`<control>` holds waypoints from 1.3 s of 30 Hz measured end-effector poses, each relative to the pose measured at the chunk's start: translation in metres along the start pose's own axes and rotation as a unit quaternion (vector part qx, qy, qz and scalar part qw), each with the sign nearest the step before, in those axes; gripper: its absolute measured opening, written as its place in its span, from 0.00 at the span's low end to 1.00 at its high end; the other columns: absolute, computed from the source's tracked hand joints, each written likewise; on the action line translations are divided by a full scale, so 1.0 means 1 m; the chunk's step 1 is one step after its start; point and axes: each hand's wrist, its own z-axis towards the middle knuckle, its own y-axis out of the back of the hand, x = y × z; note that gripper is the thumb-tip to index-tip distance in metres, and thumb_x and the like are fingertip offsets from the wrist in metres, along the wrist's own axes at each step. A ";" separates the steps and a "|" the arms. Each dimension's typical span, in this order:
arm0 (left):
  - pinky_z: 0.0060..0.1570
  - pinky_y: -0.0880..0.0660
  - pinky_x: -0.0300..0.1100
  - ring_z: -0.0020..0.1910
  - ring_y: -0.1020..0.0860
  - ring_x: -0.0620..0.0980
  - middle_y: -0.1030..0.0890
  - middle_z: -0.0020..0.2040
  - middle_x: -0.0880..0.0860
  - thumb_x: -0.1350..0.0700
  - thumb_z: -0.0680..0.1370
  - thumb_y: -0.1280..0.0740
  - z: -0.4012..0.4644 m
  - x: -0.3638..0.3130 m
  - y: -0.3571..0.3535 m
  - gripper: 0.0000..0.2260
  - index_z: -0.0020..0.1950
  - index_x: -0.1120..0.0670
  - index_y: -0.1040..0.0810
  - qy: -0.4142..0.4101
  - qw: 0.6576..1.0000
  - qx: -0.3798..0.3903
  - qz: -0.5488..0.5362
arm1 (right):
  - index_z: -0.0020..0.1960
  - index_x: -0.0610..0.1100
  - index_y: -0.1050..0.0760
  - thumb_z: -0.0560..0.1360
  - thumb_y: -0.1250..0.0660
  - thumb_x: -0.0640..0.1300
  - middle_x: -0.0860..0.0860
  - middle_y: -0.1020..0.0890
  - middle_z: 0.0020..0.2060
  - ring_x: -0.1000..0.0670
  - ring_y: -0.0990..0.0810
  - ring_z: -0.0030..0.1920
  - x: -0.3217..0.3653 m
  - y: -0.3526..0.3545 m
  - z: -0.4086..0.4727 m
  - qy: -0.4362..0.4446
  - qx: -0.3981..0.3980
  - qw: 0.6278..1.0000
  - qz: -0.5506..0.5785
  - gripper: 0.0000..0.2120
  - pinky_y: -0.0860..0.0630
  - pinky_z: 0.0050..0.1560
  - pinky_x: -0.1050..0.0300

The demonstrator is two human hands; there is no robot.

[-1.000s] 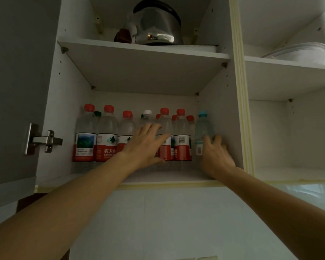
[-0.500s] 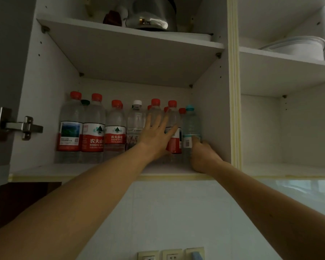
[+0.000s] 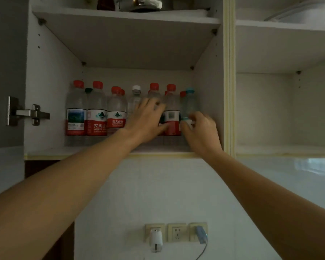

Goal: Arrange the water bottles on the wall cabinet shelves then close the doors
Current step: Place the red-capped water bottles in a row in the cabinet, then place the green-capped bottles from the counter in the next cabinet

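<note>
Several water bottles stand in a row on the lower shelf [image 3: 51,152] of the open wall cabinet. Most have red caps and red labels, like the far-left one [image 3: 76,109]; one has a white cap [image 3: 135,98]. A blue-capped bottle [image 3: 189,102] stands at the right end. My left hand [image 3: 146,121] lies with spread fingers against the red-capped bottles in the middle. My right hand [image 3: 200,131] curls round the lower part of the blue-capped bottle, next to the cabinet's right wall.
The grey cabinet door [image 3: 6,72] hangs open at the left on a metal hinge [image 3: 29,113]. A steel kettle [image 3: 141,3] sits on the upper shelf. The right-hand compartment [image 3: 285,109] holds a white bowl [image 3: 304,15] up top. Wall sockets [image 3: 176,232] sit below.
The view tilted down a little. My right hand has risen from the shelf's front edge and closed round the blue-capped bottle. My left hand stays on the middle bottles.
</note>
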 end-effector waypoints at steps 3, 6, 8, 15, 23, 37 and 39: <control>0.58 0.32 0.47 0.63 0.30 0.53 0.27 0.63 0.55 0.40 0.79 0.35 -0.026 -0.012 0.025 0.23 0.66 0.54 0.26 0.031 0.995 -0.037 -0.084 | 0.62 0.45 0.25 0.80 0.34 0.50 0.49 0.25 0.58 0.49 0.25 0.55 0.002 0.013 -0.033 0.084 -0.054 0.994 0.044 0.14 0.24 0.56 0.54; 0.55 0.32 0.43 0.58 0.29 0.50 0.26 0.59 0.53 0.37 0.79 0.37 -0.065 -0.031 0.041 0.22 0.61 0.53 0.24 0.049 0.989 -0.051 -0.134 | 0.61 0.42 0.25 0.79 0.34 0.47 0.47 0.25 0.58 0.48 0.27 0.56 -0.006 0.020 -0.084 0.153 -0.075 0.984 0.051 0.13 0.28 0.55 0.59; 0.55 0.31 0.42 0.56 0.29 0.47 0.26 0.57 0.51 0.38 0.79 0.36 -0.095 -0.049 0.044 0.20 0.59 0.54 0.24 0.062 0.985 -0.054 -0.149 | 0.62 0.40 0.25 0.78 0.33 0.45 0.44 0.25 0.59 0.46 0.27 0.58 -0.014 0.022 -0.120 0.170 -0.054 0.982 0.059 0.15 0.28 0.57 0.56; 0.55 0.29 0.39 0.57 0.27 0.49 0.24 0.58 0.53 0.42 0.81 0.35 -0.201 -0.115 0.030 0.19 0.61 0.56 0.23 0.109 0.967 0.013 -0.229 | 0.65 0.41 0.24 0.79 0.30 0.50 0.47 0.24 0.61 0.45 0.25 0.60 -0.045 0.028 -0.233 0.080 0.106 0.988 0.078 0.19 0.27 0.62 0.51; 0.56 0.26 0.43 0.55 0.25 0.48 0.24 0.55 0.49 0.43 0.79 0.33 -0.316 -0.183 -0.010 0.16 0.58 0.54 0.22 0.179 0.906 0.124 -0.363 | 0.65 0.47 0.23 0.74 0.27 0.59 0.54 0.25 0.61 0.53 0.23 0.56 -0.091 0.054 -0.353 -0.105 0.220 0.969 0.035 0.24 0.31 0.54 0.69; 0.60 0.25 0.49 0.61 0.24 0.53 0.25 0.67 0.56 0.35 0.76 0.33 -0.488 -0.324 -0.090 0.33 0.73 0.56 0.31 0.314 0.706 0.505 -0.384 | 0.72 0.46 0.28 0.75 0.28 0.58 0.47 0.27 0.68 0.46 0.24 0.63 -0.193 0.062 -0.509 -0.307 0.435 0.844 -0.062 0.29 0.25 0.63 0.51; 0.62 0.25 0.49 0.64 0.24 0.55 0.26 0.70 0.56 0.35 0.77 0.33 -0.495 -0.335 -0.103 0.36 0.76 0.56 0.35 0.342 0.680 0.532 -0.371 | 0.72 0.46 0.29 0.76 0.29 0.57 0.47 0.28 0.68 0.45 0.23 0.63 -0.208 0.055 -0.513 -0.300 0.464 0.831 -0.063 0.29 0.25 0.65 0.47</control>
